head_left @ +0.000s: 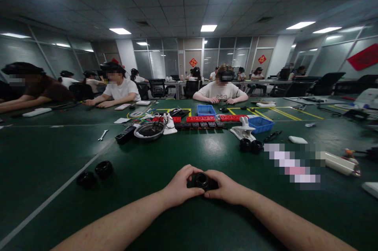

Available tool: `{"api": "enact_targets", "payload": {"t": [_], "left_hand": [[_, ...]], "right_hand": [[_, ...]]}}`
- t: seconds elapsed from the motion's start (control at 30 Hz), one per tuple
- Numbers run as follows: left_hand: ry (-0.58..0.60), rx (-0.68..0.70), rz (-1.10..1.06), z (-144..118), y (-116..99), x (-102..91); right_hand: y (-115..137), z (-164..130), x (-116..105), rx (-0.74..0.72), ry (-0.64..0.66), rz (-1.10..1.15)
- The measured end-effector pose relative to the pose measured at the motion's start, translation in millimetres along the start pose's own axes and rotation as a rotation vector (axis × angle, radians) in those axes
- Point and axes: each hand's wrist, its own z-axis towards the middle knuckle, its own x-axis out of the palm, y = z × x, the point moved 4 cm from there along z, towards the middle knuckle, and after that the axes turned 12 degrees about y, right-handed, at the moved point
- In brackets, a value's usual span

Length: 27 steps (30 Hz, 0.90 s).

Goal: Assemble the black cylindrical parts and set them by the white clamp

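Observation:
Just above the green table, a small black round part [202,180] with a hole in its top sits between my two hands; its exact kind I cannot make out. My left hand [184,186] curls round its left side, thumb in front. From the right, my right hand [227,189] closes on it, with its thumb near the left thumb. The fingers cover much of the part's sides. Two similar black round parts [104,169] lie on the table to the left. Another such pair [256,146] rests farther off on the right, beside a white clip-shaped stand [243,130].
Ahead stand a round metal bowl [149,130] with cables, a row of red strips [201,119] and blue trays [261,124]. A wrench [103,135] lies left. A cream cylinder [339,163] is at right. Co-workers [221,90] sit across the table [141,219].

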Motion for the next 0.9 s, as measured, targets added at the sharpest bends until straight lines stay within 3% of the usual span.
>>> {"api": "enact_targets", "payload": {"t": [0.9], "left_hand": [[0.008, 0.007, -0.002, 1.5, 1.6, 0.5]], "right_hand": [[-5.1, 1.8, -1.1, 0.015, 0.008, 0.004]]}}
